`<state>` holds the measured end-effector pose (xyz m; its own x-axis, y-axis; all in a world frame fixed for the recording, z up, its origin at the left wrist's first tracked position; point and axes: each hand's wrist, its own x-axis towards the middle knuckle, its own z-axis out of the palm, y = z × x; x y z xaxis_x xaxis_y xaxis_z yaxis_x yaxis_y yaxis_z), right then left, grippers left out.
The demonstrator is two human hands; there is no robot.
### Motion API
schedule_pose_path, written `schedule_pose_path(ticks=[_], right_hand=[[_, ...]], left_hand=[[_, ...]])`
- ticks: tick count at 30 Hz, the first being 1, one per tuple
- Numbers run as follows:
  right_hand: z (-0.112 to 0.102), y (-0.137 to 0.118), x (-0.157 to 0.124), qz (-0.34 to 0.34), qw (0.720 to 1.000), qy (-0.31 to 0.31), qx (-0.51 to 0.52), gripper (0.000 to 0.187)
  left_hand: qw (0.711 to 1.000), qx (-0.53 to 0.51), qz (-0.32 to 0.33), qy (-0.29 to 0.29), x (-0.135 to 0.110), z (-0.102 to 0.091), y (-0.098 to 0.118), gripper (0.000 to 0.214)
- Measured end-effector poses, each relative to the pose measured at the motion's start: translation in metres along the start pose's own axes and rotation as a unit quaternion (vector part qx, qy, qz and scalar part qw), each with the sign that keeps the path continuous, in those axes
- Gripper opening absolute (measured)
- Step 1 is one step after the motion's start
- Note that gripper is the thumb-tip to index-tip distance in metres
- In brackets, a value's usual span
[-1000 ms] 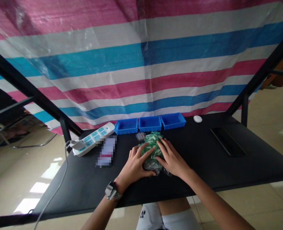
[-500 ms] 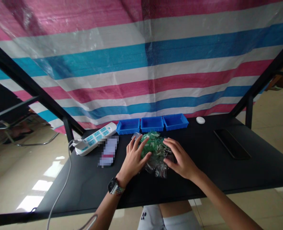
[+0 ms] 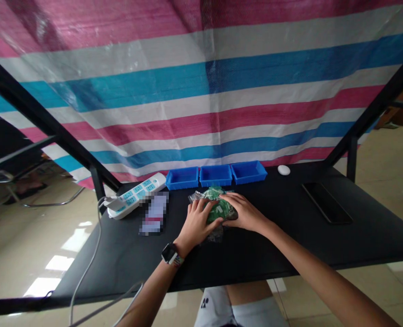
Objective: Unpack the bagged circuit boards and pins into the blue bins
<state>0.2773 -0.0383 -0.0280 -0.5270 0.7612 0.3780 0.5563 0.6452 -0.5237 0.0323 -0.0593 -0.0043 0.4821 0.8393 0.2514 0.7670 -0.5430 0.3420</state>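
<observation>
Head view: a roundish heap of green and clear plastic packets (image 3: 218, 210) lies between both cupped grips on the black table (image 3: 242, 261) — left hand (image 3: 196, 223) and right hand (image 3: 248, 213) about equally near (whether either grasps packets, I cannot tell). Three blue rectangular plastic trays (image 3: 216, 182) stand just beyond — long white power strip (image 3: 139, 196) leftward.

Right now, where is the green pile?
In the head view, the green pile sits centrally, between left hand and right hand, below the middle blue tray.
</observation>
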Motion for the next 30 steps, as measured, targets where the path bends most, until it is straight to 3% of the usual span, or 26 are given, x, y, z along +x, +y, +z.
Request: schedule_pose_path(ticks=[8,13,16,18,20,25,30], right_hand=[[-0.006,0.001,0.001,-0.012,0.997,0.012,0.080,0.067],[-0.013,-0.004,-0.006,-0.009,0.999,0.009,0.044,0.071],[-0.017,-0.008,-0.008,-0.021,1.000,0.003,0.011,0.085],[-0.018,-0.010,-0.008,-0.035,0.999,-0.015,-0.006,0.094],[-0.017,-0.009,-0.007,-0.048,0.998,-0.033,-0.016,0.096],[-0.013,0.002,-0.003,-0.050,0.998,-0.032,-0.029,0.079],[-0.014,0.012,-0.001,-0.059,0.998,-0.026,-0.026,0.062]], left_hand=[[0.997,-0.044,-0.050,0.047,-0.020,0.016,0.028,0.065],[0.996,-0.014,-0.034,0.076,-0.017,0.002,0.013,0.079],[0.999,-0.037,0.017,-0.017,0.000,-0.008,-0.010,0.066],[0.995,-0.046,0.037,-0.078,0.013,-0.009,-0.024,0.070],[0.993,-0.040,0.048,-0.102,0.022,-0.007,-0.033,0.073],[0.997,-0.018,0.054,-0.059,0.025,0.002,-0.028,0.065],[1.000,-0.010,-0.014,0.007,0.012,0.014,-0.003,0.056]])
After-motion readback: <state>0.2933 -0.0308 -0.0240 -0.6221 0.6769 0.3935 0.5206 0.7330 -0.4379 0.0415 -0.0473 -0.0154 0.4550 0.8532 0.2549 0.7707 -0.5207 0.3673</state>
